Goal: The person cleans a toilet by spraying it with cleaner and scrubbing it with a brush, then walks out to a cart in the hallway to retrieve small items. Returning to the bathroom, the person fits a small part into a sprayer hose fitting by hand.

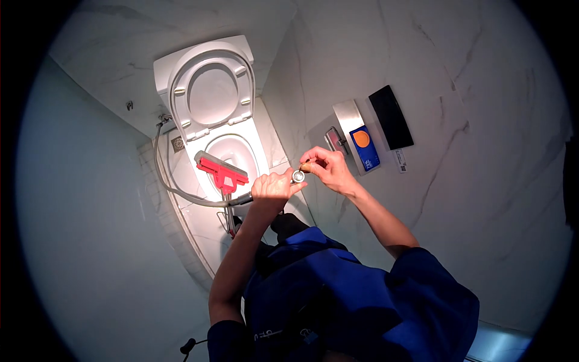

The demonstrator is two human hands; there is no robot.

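Note:
My left hand is wrapped round the dark handle of a sprayer, whose round metal head shows beside its thumb. A grey hose runs left from the handle. With fingertips pinched together, my right hand is at the rim of that round head; a small dark item shows at the fingertips, too small to name. Left of my left hand, a red squeegee with a grey blade stands in front of the toilet bowl.
The white toilet lid and seat are raised. On the right wall are a metal paper holder, a blue packet on a pale panel and a black panel. A floor drain lies left of the toilet.

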